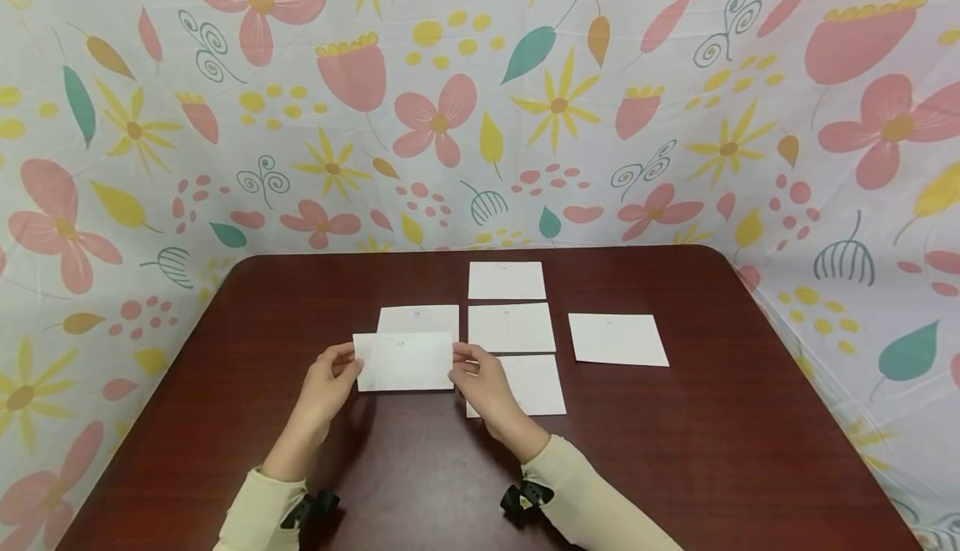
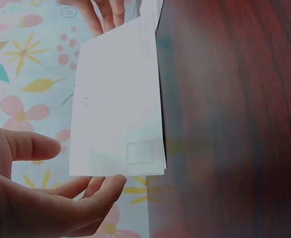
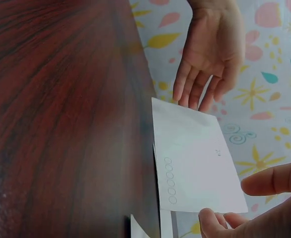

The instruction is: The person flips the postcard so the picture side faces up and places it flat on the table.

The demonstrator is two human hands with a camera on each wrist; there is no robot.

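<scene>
A white envelope (image 1: 405, 363) is held level just above the tabletop, overlapping another envelope (image 1: 417, 318) behind it. My left hand (image 1: 324, 380) holds its left short side; in the left wrist view the fingertips meet that edge, while the thumb (image 2: 42, 147) appears off the paper. My right hand (image 1: 487, 386) grips the opposite side, its thumb (image 3: 264, 181) by the far corner. The left wrist view shows a printed stamp box on the envelope (image 2: 115, 99); the right wrist view shows a row of circles and a small handwritten number.
Three white envelopes form a column in the middle: back (image 1: 506, 281), middle (image 1: 512, 328) and front (image 1: 536, 384), the front one partly behind my right hand. Another envelope (image 1: 618, 339) lies to the right. The dark wooden table (image 1: 712, 451) meets a flowered cloth (image 1: 555, 151) at its far edge.
</scene>
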